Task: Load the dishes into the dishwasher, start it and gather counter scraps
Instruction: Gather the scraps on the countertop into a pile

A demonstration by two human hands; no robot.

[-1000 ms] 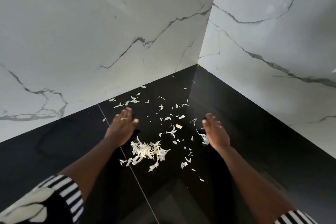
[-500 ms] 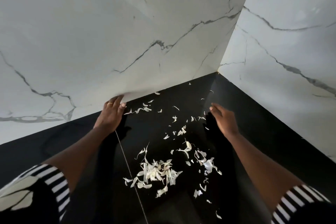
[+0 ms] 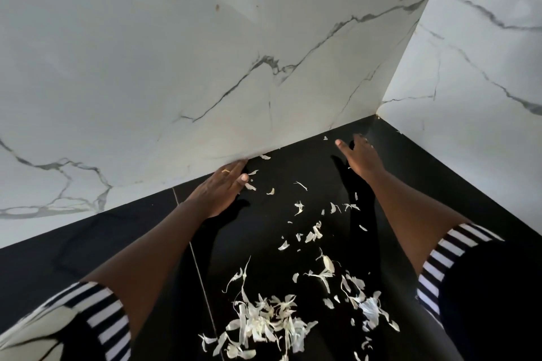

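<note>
Reaching farther back than before, the left hand (image 3: 223,189) lies flat and open on the black desk (image 3: 88,243), fingertips at the foot of the marble wall (image 3: 176,67), the right hand (image 3: 362,157) open, fingers straight, near the corner, pale scraps (image 3: 264,328) heaped and scattered between both forearms.
</note>
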